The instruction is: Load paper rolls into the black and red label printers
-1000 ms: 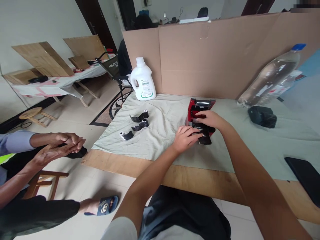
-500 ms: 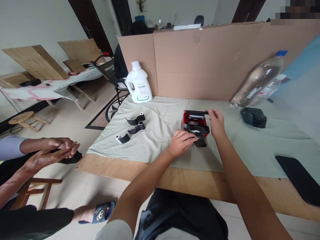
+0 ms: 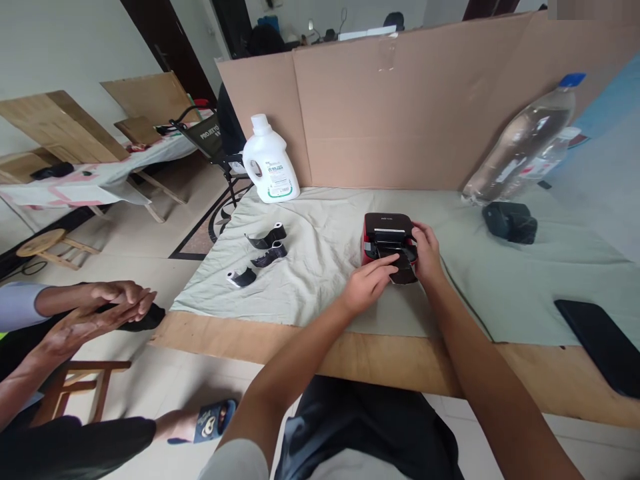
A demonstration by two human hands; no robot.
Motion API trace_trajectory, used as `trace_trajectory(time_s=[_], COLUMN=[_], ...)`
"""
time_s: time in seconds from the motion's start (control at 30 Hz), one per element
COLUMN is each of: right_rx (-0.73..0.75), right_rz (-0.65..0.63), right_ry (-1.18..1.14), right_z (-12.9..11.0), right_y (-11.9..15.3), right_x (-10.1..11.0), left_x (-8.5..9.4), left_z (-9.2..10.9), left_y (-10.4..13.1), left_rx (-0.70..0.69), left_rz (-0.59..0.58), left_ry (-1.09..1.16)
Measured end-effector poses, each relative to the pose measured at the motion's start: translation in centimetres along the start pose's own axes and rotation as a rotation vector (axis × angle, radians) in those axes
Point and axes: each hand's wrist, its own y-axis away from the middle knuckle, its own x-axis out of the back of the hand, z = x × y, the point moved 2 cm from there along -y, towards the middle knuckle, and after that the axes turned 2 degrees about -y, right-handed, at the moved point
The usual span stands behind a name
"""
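Observation:
A small red and black printer (image 3: 387,223) stands on the cloth in front of me, with its dark lid down over the top. From its front a black paper strip (image 3: 404,273) hangs out toward me. My left hand (image 3: 369,283) is at the strip, its index and middle fingers laid over it and the thumb hidden. Along the printer's right side, my right hand (image 3: 426,252) grips the casing, fingertips near the lid's corner. Several black paper rolls (image 3: 270,255), partly unrolled, lie to the left.
A white detergent jug (image 3: 273,163) stands at the back left before a cardboard screen (image 3: 380,127). Clear bottles (image 3: 525,143) lean at right, near a black object (image 3: 510,222) and a dark phone (image 3: 597,343). Another person's hands (image 3: 107,310) are left of the table.
The printer's lid has come down over the red inside. My right hand has moved from the raised lid's edge to the printer's right side. My left hand remains at the strip.

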Motion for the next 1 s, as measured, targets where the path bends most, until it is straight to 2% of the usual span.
trace_trajectory(time_s=[0.23,0.33,0.4,0.5,0.57,0.63,0.8,1.0], right_rx=[-0.040,-0.065,-0.056,-0.040,-0.039,-0.044,-0.050,-0.037], right_rz=[-0.043,-0.077,-0.084,-0.073,-0.070,-0.083,-0.124,-0.118], right_ry=[-0.109,-0.093,-0.058,-0.027,-0.042,-0.042,0.047,0.112], right_z=[1.1,1.7,1.9,1.9,1.9,1.7,1.3,2.0], right_y=[0.1,0.3,0.4,0.5,0.5,0.5,0.4,-0.1], right_x=[0.2,0.2,0.1,0.0,0.0,0.0,0.3,0.6], left_x=[0.4,0.8,1.1,1.9,2.4,2.9,3.5,2.9], left_z=[0.2,-0.1,-0.7,-2.2,-3.1,-3.7,-4.1,-4.4], left_y=[0.2,0.2,0.0,-0.4,-0.6,-0.7,-0.7,-0.7], left_rx=[-0.123,-0.129,-0.054,0.175,0.300,0.365,0.384,0.337], left_rz=[0.044,0.017,0.000,0.020,0.015,-0.013,-0.067,-0.096], left_ry=[-0.026,-0.117,-0.220,-0.343,-0.354,-0.327,-0.269,-0.313])
